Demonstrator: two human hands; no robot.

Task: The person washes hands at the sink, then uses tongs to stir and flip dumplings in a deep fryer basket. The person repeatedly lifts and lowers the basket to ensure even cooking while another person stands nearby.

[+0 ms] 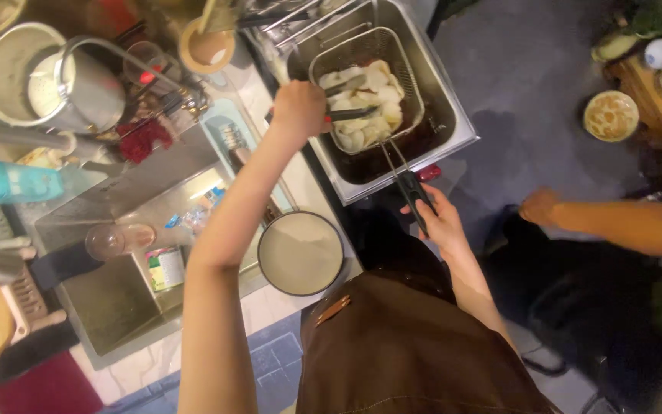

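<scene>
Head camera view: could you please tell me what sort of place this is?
Probably a small working kitchen: a steel fryer holds a wire basket of pale food pieces, the left hand works tongs in it, and a sink sits alongside.

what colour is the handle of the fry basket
Black; the fry basket handle sits in the right hand, seen clearly in the head view.

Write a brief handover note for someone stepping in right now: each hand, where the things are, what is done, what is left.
Left hand: grips dark tongs over pale flat food pieces in the wire fryer basket.
Right hand: holds the basket's black handle.
Basket sits in the steel fryer tank; a round white-filled pan stands beside it.
Done: basket loaded.
Left: pieces look pale, uncooked; oil level unclear.
</scene>
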